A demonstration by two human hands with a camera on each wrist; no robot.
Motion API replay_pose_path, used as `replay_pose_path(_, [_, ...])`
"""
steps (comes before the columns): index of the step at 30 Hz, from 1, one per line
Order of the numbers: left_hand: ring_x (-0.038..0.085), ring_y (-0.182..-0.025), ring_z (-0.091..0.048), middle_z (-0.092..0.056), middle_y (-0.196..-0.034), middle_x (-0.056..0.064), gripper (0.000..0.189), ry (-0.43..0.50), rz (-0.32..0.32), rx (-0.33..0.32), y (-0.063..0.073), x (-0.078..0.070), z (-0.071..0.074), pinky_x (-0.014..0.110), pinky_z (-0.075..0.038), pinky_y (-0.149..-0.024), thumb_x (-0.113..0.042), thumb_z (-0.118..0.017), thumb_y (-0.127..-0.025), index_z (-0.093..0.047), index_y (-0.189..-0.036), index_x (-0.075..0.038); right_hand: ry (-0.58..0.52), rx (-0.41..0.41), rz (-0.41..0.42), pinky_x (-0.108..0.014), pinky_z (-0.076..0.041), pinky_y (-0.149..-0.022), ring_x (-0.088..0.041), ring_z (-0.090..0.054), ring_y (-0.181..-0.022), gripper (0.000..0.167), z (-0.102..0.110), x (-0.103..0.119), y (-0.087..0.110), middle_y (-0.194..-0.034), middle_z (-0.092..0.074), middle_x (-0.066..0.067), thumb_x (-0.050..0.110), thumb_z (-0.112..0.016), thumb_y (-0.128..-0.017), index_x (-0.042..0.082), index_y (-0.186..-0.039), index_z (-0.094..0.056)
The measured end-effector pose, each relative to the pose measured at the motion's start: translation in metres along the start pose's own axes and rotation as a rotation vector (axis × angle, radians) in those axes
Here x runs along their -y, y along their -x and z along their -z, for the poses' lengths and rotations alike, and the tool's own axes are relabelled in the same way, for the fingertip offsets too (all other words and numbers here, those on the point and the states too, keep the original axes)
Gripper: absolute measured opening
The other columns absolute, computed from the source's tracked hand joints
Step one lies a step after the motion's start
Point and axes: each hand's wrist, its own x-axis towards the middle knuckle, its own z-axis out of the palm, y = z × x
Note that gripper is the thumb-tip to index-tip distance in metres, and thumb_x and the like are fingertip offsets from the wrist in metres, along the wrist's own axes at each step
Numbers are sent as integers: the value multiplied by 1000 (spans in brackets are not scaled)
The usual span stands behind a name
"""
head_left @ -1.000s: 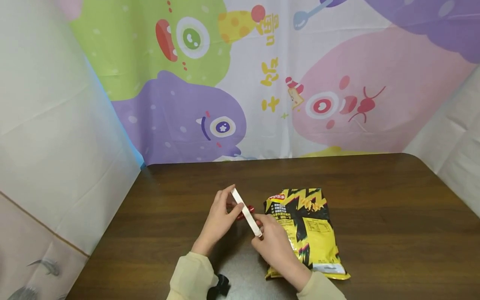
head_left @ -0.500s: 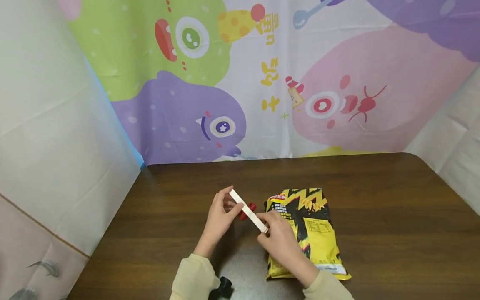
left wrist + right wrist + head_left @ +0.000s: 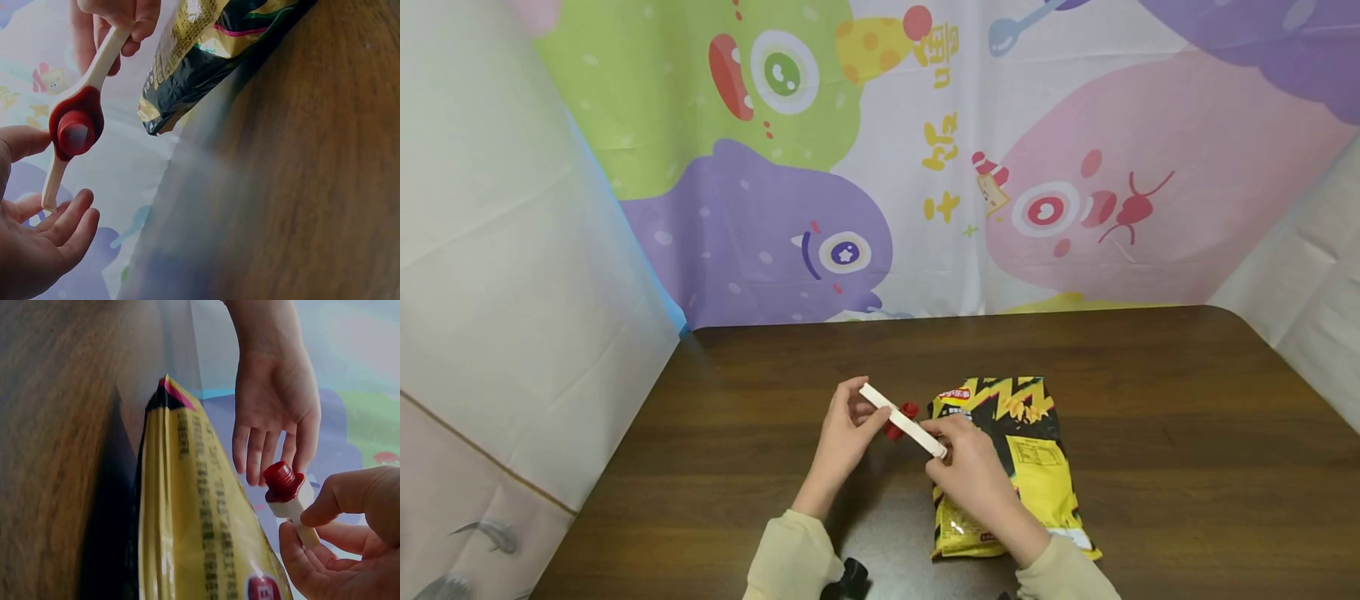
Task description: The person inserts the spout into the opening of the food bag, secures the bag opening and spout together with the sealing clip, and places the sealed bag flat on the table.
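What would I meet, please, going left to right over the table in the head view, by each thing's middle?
Left hand, white strip with a red spout, yellow-and-black bag; the right hand overlaps the bag.

The strip (image 3: pixel 910 427) is white to cream, its threaded piece (image 3: pixel 75 134) deep red. The bag (image 3: pixel 1043 479) is yellow and black, zigzagged at its far end, with thin magenta edging and a red label (image 3: pixel 955 394) lettered in white at the far left. The desk (image 3: pixel 737 392) is dark brown with wood grain. Both sleeves (image 3: pixel 793 557) are pale yellow. The far cloth (image 3: pixel 917 258) is white, printed with green, purple and pink cartoon creatures and yellow characters.
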Motion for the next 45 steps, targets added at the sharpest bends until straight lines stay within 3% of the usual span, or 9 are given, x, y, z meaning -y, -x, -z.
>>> replay_pose_path(5, [23, -86, -59, -55, -103, 18, 43, -19, -23, -33, 2, -10, 2, 27, -48, -76, -4, -65, -81, -46, -120, 0, 5, -31, -39, -23, -39, -55, -10, -48, -68, 36, 5, -2, -2, -95, -59, -5, -3, -62, -69, 8, -103, -66])
replay_pose_path(10, [23, -81, -58, -58, -99, 20, 31, -26, 8, -76, 9, -31, 4, 28, -46, -75, 2, -62, -81, -52, -110, 3, -3, -53, -71, -23, -38, -53, -11, -45, -63, 32, 10, -4, -4, -92, -60, -5, -3, -62, -72, 8, -101, -67])
replay_pose_path(13, [22, -78, -58, -59, -96, 22, 26, -24, 9, -88, 9, -34, 5, 25, -45, -71, 3, -60, -81, -54, -106, 5, -2, -71, -72, -23, -38, -52, -12, -45, -62, 30, 12, -6, -5, -92, -60, -5, -3, -62, -73, 8, -100, -67])
replay_pose_path(22, [10, -72, -56, -63, -88, 13, 22, -15, -1, -87, -1, -5, 5, 19, -43, -66, -3, -64, -80, -58, -101, 1, -2, -81, -77, -23, -37, -52, -12, -42, -61, 22, 20, -10, -8, -94, -61, -6, 5, -66, -78, 9, -100, -67])
replay_pose_path(31, [7, -69, -56, -61, -85, 12, 23, -8, 8, -55, 0, -6, 5, 18, -45, -65, -4, -65, -81, -60, -103, 1, 17, -66, -83, -26, -38, -57, -13, -45, -63, 22, 24, -13, -10, -91, -62, -5, 8, -69, -77, 10, -99, -67])
replay_pose_path(45, [12, -74, -52, -60, -83, 5, 14, -142, -31, 84, 4, -6, 9, 22, -43, -67, -12, -68, -80, -63, -92, -8, 112, -16, -46, -33, -46, -69, -17, -58, -81, 21, 27, -16, -11, -97, -64, -4, 17, -69, -80, 10, -100, -68])
